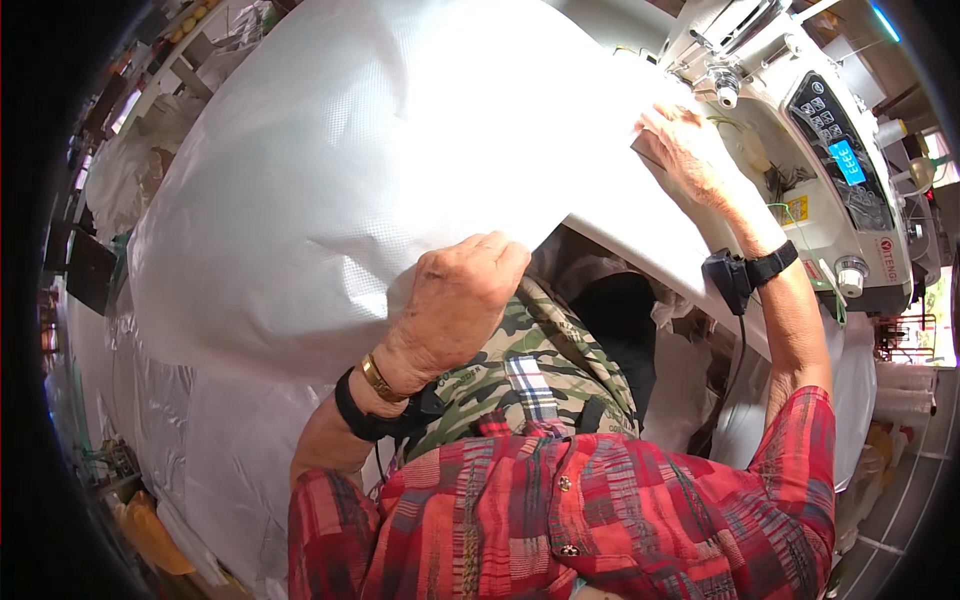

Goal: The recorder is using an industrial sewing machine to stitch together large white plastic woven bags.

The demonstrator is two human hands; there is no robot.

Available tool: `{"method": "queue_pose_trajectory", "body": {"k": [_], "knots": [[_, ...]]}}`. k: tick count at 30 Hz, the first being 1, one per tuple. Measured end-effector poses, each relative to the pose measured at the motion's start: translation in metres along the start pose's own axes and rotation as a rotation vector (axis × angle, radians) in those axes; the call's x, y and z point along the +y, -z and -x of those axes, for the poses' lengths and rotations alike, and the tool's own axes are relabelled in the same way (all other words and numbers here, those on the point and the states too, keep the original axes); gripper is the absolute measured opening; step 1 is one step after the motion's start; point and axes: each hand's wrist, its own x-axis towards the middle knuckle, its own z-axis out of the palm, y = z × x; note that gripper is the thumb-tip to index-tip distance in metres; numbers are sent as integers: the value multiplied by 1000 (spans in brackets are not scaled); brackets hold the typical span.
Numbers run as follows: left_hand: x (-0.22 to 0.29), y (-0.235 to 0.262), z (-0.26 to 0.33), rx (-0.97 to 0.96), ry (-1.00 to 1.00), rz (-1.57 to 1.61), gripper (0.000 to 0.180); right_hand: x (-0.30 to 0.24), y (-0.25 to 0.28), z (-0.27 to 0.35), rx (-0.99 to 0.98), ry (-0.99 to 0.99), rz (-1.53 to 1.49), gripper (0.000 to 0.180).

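Observation:
A large sheet of white textured fabric [290, 190] spreads over the table and fills the left and middle of the view, washed out by glare toward the sewing machine. My left hand [462, 298] is closed on the fabric's near edge, knuckles up, just above my lap. At the upper right, my right hand [688, 148] has its fingers bent over the fabric beside the white sewing machine [815, 215], pinching its edge. The needle area is hidden by glare and the machine's head.
The machine carries a control panel with a lit blue display [846, 162] and a white knob [851, 275]. Green thread [790, 208] hangs near its arm. White table edge [650, 255] runs beside my camouflage-covered lap. Crumpled plastic [125, 190] and shelving stand at the left.

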Motion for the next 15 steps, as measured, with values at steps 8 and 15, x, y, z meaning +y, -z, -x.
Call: {"method": "queue_pose_trajectory", "body": {"k": [8,15], "knots": [[15,8,1,24,67,-2,17,4,-2,-14,11,-100,-595,13],[21,11,5,33,62,-6,49,19,-20,-19,112,-133,-961,13]]}}
